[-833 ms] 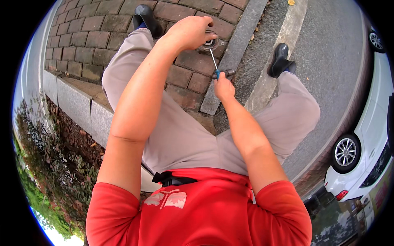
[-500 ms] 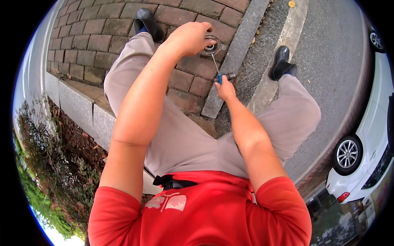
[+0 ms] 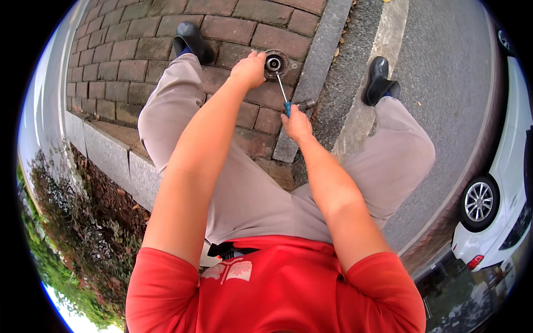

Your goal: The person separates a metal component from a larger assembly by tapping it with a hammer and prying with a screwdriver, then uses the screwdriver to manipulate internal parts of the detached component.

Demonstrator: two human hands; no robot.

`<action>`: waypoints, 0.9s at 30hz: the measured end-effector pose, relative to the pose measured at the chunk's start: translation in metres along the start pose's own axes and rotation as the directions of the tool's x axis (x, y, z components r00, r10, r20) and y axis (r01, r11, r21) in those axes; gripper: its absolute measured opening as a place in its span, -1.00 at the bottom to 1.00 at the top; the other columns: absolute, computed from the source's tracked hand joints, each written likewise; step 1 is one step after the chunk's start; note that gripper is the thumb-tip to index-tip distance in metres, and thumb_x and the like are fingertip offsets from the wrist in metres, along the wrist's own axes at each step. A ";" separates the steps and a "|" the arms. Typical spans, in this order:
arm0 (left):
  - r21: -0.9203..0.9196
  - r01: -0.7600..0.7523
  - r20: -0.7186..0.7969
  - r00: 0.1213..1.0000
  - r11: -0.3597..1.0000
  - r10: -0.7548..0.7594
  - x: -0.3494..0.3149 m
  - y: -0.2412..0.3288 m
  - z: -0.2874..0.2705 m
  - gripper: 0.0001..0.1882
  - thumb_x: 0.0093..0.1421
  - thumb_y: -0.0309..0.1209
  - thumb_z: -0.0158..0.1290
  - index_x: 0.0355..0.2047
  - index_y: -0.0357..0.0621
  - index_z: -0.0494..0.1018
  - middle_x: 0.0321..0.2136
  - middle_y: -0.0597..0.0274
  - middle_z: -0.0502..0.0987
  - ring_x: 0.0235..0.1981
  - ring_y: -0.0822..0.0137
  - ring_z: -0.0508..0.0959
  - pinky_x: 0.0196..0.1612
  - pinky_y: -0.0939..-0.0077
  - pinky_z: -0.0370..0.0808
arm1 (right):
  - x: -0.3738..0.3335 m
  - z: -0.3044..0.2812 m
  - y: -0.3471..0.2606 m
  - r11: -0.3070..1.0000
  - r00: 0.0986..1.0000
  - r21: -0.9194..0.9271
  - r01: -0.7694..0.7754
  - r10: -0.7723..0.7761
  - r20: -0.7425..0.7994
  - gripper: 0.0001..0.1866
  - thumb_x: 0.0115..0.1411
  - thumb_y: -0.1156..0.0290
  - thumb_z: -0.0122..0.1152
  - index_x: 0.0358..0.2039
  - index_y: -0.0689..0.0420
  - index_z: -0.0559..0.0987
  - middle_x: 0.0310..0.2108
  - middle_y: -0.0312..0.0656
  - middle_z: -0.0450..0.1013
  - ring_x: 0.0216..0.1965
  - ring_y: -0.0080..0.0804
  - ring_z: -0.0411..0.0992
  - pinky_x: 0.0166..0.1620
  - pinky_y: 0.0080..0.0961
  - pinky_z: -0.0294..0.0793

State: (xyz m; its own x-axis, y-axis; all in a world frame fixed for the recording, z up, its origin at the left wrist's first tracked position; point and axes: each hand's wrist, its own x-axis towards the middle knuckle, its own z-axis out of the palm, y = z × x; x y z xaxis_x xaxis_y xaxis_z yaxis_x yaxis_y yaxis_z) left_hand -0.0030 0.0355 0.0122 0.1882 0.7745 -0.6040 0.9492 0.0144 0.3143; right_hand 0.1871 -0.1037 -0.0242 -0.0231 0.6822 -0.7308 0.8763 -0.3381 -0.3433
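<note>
My right hand [image 3: 298,124] is closed round the blue handle of a screwdriver [image 3: 287,108]. The thin metal shaft slants up and left, its tip at the lower rim of a round fitting [image 3: 275,64] with a dark ring and a pale centre, set in the brick paving. At the left edge of that fitting is my left hand [image 3: 250,69], its fingers bent; their tips and anything in them are hidden. Just beyond the right hand, a dark grey cylindrical object [image 3: 305,104] lies on the stone kerb [image 3: 320,55]; its kind is unclear.
Brick paving [image 3: 133,44] extends to the left, with a low stone border [image 3: 105,144] and shrubs [image 3: 78,222] beyond. My black shoes [image 3: 191,41] stand apart, one on the paving, one by the road's pale strip [image 3: 386,39]. A white car [image 3: 499,183] stands at the right.
My left hand has drawn back to the left from over the round fitting, so its middle now shows. The screwdriver and my right hand have shifted slightly left and down.
</note>
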 end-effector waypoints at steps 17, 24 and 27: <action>0.074 -0.150 -0.204 0.965 0.986 0.163 0.030 -0.014 0.055 -0.01 -0.02 -0.38 0.36 0.39 0.07 0.08 0.40 0.29 0.13 0.21 0.05 0.42 0.13 0.20 0.50 | 0.069 0.006 0.033 0.973 0.968 -0.225 -0.050 -0.008 -0.250 -0.80 0.30 0.39 -0.02 -0.11 0.10 0.49 -0.07 -0.05 0.50 0.04 -0.07 0.44 0.07 -0.09 0.28; 0.041 -0.117 -0.187 0.975 0.992 0.123 0.029 -0.013 0.047 -0.01 -0.08 -0.41 0.39 0.36 0.07 0.14 0.37 0.28 0.20 0.17 0.08 0.47 0.11 0.22 0.51 | 0.069 -0.011 0.016 0.985 0.985 0.050 0.168 -0.169 0.016 -0.66 0.25 0.21 0.22 -0.14 0.20 0.46 -0.07 0.12 0.51 0.00 0.14 0.47 0.04 0.02 0.42; -0.002 -0.113 -0.183 0.977 0.994 0.111 0.033 -0.016 0.041 -0.01 -0.10 -0.42 0.40 0.35 0.06 0.15 0.35 0.28 0.23 0.15 0.09 0.49 0.10 0.22 0.51 | 0.064 -0.023 -0.022 0.990 0.994 0.116 0.077 -0.067 -0.092 -0.67 0.26 0.19 0.21 -0.12 0.17 0.45 -0.11 0.11 0.51 -0.02 0.12 0.48 -0.01 -0.02 0.47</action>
State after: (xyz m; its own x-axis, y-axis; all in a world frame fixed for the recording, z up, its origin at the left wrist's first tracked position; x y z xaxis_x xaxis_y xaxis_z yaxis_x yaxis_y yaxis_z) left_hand -0.0014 0.0345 -0.0431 0.2434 0.8736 -0.4213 0.9213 -0.0724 0.3821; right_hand 0.1772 -0.0376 -0.0493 -0.0371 0.7598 -0.6490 0.8103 -0.3572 -0.4645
